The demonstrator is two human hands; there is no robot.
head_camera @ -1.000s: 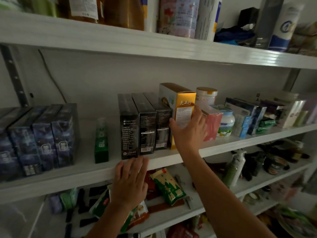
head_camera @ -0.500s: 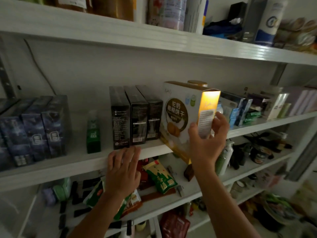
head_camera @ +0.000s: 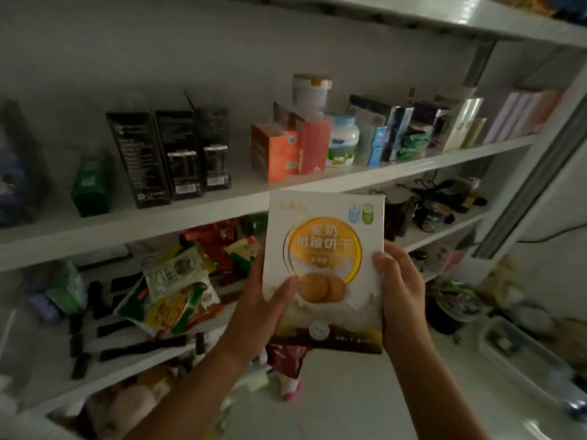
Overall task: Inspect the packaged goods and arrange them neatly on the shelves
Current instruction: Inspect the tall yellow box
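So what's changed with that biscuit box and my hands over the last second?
The biscuit box came off the middle shelf, from its spot beside the black boxes, down and toward you, front face to the camera. The right hand pulled it out. The left hand left the shelf edge and now grips it too. The black boxes and green container stayed put.

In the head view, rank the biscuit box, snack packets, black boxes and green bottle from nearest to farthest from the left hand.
1. Biscuit box: gripped by the left hand at its left edge.
2. Snack packets: lower shelf, just left.
3. Black boxes: middle shelf, up-left.
4. Green bottle: same shelf, further left.
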